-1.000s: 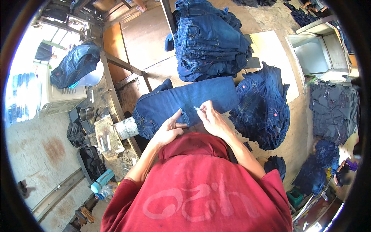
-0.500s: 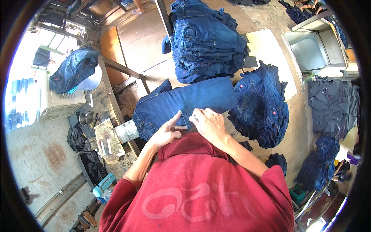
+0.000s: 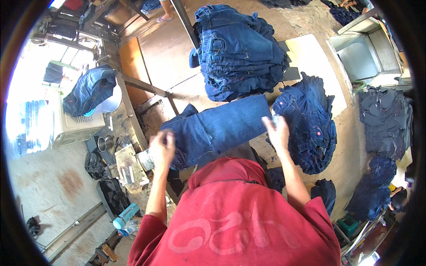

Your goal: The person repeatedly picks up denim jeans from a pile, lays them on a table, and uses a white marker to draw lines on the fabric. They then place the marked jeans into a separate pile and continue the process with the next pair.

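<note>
A pair of blue jeans [image 3: 222,122] lies stretched sideways in front of me, over a narrow support whose white-wrapped end [image 3: 145,159] sticks out at the left. Over the jeans' left end is my left hand [image 3: 163,148], its fingers curled and smeared by motion. My right hand [image 3: 278,135] is at the right end of the leg, thumb and fingers apart. A pale blur shows between them, and I cannot tell what it is. Just right of that hand lies a heap of dark blue jeans [image 3: 306,124] with small red tags.
A tall stack of jeans [image 3: 239,53] stands beyond the support. At the left are a wooden bench with a stained board [image 3: 131,168], a metal cup [image 3: 105,143] and a turquoise bottle [image 3: 125,216]. Dark garments [image 3: 385,122] lie at the far right. Another person's foot [image 3: 165,18] shows at the top.
Both hands have left the middle of the jeans and moved apart, the left one toward the left end, the right one toward the right end. The view has shifted slightly.
</note>
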The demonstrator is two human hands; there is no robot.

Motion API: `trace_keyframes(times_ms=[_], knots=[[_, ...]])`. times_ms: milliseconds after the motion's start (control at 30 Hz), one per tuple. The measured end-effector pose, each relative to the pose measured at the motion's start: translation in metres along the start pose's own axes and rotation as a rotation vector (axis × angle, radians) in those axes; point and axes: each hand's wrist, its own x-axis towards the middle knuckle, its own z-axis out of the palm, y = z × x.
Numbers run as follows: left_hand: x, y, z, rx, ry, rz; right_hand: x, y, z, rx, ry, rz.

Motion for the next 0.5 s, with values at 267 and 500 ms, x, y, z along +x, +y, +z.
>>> trace_keyframes(times_ms=[267, 500], knots=[[0.104, -0.092, 0.016, -0.423, -0.223, -0.468, 0.045, 0.102, 0.048, 1.248, -0.165, 1.006], [0.038, 0.069, 0.045, -1.285, -0.419, -0.551, 0.179, 0.168, -0.028, 0.327, 0.685, 0.444]])
